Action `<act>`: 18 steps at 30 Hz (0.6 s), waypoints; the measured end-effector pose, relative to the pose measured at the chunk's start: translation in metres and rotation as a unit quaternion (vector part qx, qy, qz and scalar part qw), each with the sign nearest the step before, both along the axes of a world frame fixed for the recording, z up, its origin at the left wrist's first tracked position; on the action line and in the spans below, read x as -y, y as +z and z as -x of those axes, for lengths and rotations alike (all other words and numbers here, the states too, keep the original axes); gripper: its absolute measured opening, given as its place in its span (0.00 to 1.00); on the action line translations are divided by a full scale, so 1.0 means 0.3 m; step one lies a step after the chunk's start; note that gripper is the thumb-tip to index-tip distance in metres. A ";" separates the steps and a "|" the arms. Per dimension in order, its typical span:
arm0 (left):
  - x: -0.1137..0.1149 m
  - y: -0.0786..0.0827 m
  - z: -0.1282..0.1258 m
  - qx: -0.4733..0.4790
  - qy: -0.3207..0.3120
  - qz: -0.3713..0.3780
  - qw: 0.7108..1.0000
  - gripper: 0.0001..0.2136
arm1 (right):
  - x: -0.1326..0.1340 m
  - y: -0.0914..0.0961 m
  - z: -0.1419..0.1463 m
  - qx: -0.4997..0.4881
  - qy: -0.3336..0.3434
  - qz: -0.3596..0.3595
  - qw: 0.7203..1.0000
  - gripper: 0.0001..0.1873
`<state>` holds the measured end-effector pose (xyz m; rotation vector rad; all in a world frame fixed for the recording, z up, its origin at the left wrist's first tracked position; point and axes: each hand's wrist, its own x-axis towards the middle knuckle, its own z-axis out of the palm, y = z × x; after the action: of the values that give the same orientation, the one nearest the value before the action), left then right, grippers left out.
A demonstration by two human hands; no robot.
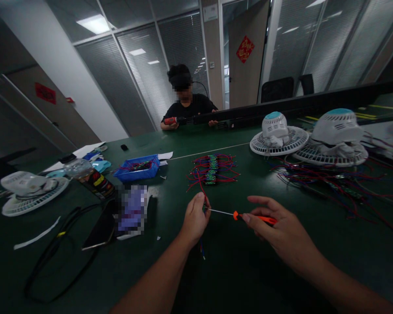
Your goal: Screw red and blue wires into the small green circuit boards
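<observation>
My left hand is closed around a small part with red and blue wires; the wires stick out above and below the fist. My right hand grips an orange-handled screwdriver. Its thin metal shaft points left and its tip meets the part in my left hand. Just beyond my hands lies a pile of small green circuit boards with red and blue wires on the dark green table.
Two white fan heads lie at the right beside a tangle of wires. A blue tray, a bottle, a phone, a black cable and another fan sit left. A person sits opposite, holding a long black bar.
</observation>
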<state>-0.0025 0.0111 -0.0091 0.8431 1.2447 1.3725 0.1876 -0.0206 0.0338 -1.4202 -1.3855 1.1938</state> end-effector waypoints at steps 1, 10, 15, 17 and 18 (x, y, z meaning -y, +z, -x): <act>0.001 0.002 -0.001 0.001 0.000 0.001 1.000 0.18 | 0.001 -0.001 -0.001 -0.004 -0.001 0.003 1.000 0.32; 0.007 0.011 -0.004 -0.001 -0.004 -0.001 1.000 0.18 | -0.002 -0.002 -0.012 0.025 0.053 0.062 0.996 0.32; 0.008 0.010 -0.003 -0.001 -0.005 0.002 1.000 0.17 | -0.006 -0.014 -0.013 0.029 0.047 0.021 0.998 0.28; 0.008 0.011 -0.004 -0.003 -0.002 0.004 1.000 0.17 | -0.005 -0.015 -0.012 0.027 0.043 0.017 0.999 0.28; 0.008 0.012 -0.004 -0.003 0.000 0.005 1.000 0.17 | -0.004 -0.015 -0.011 0.029 0.041 0.017 0.999 0.29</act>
<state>-0.0012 0.0087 -0.0056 0.8419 1.2550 1.3635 0.1910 -0.0193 0.0293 -1.4443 -1.4824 1.2433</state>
